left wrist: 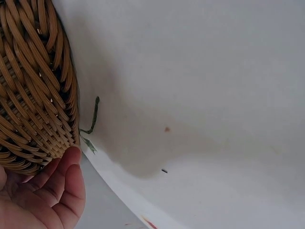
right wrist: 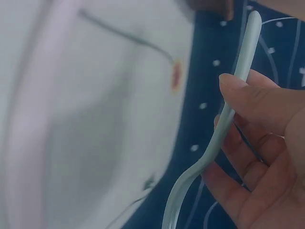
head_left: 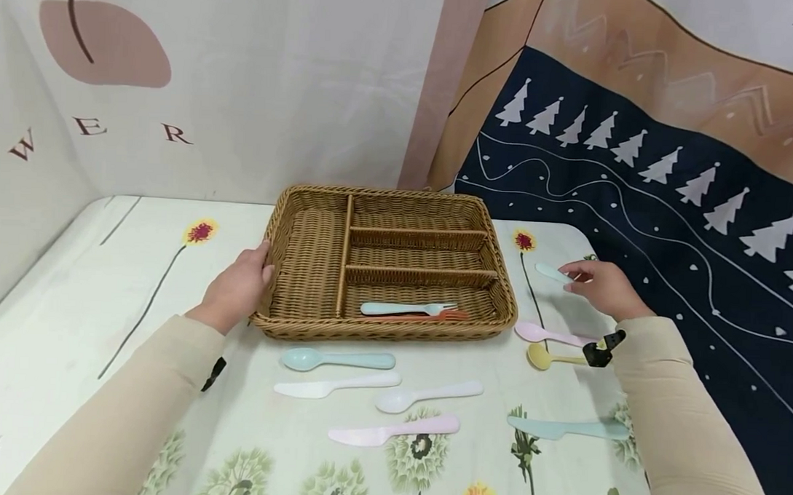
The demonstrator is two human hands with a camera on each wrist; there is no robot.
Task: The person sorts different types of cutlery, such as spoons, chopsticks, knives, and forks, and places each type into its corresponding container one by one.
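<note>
My left hand [head_left: 239,286] grips the left side of a brown wicker cutlery basket [head_left: 341,327], its fingers against the woven wall [left wrist: 38,86] in the left wrist view. The basket has a long left compartment and three stacked right ones. In the front right compartment lie a pale blue fork [head_left: 401,309] and an orange fork [head_left: 427,318]. To the basket's right, my right hand [head_left: 601,287] pinches a pale green utensil [head_left: 551,273] above the table. The right wrist view shows its handle [right wrist: 245,52] and curved neck; its head runs out of frame, so the kind is unclear.
In front of the basket lie a blue spoon [head_left: 340,359], white knife [head_left: 339,383], white spoon [head_left: 431,396] and pink knife [head_left: 397,430]. At right are a pink spoon [head_left: 551,334], yellow spoon [head_left: 543,356] and green knife [head_left: 567,429]. Printed cloth hangs behind the table.
</note>
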